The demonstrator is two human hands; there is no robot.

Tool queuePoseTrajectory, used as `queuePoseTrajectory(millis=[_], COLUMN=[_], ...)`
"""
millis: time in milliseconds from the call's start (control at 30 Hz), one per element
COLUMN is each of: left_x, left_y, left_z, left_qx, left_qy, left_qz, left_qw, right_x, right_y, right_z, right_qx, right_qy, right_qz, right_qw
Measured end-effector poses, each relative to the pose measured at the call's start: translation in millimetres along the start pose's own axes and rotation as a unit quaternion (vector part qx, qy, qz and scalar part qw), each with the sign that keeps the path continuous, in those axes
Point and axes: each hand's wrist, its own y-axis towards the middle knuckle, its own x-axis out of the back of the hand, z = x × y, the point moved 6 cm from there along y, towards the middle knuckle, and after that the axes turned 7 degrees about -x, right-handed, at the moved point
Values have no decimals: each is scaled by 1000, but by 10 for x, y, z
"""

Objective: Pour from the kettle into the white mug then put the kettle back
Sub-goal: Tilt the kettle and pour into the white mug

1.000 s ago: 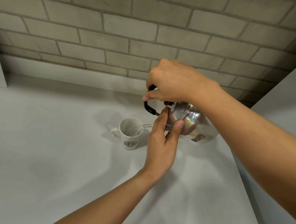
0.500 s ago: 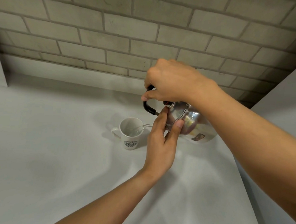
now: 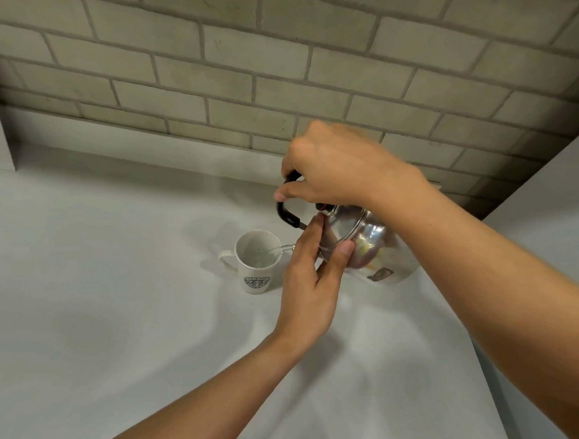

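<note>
1. Your right hand [image 3: 334, 168] covers most of the kettle's black handle [image 3: 286, 216]; only its left bend shows below your thumb.
2. Your left hand [image 3: 311, 281] hides the base of the spout, so you see just the thin clear stream arcing from behind your fingers into the mug [image 3: 257, 263].
3. Your right forearm cuts off the kettle's [image 3: 374, 247] far right side, and the small sticker low on its body is too blurred to read.
4. The print on the mug's near face is too small to make out.
5. Your right hand is clenched round the handle, holding the kettle tipped to the left above the counter [image 3: 93, 293]; your left hand presses its fingertips and thumb against the lid [image 3: 339, 228], pinning it in place.
6. The mug stands upright on the counter, just left of your left hand, handle pointing left, with water visible inside.
7. A brick wall [image 3: 222, 64] runs along the far edge of the counter.
8. Compared with half a second ago, almost nothing differs: both grips, the tilt and the stream look the same, and the mug has not moved.
</note>
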Motion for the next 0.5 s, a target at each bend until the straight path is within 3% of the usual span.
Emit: queuePoseTrajectory(millis=[500], left_x=[127], left_y=[2], left_z=[140], left_qx=[-43], left_qy=[180], left_qz=[96], left_qw=[978], right_x=[-281], right_y=[-357], right_z=[-448], right_qx=[-51], right_qy=[143], right_qz=[-101], right_qw=[983])
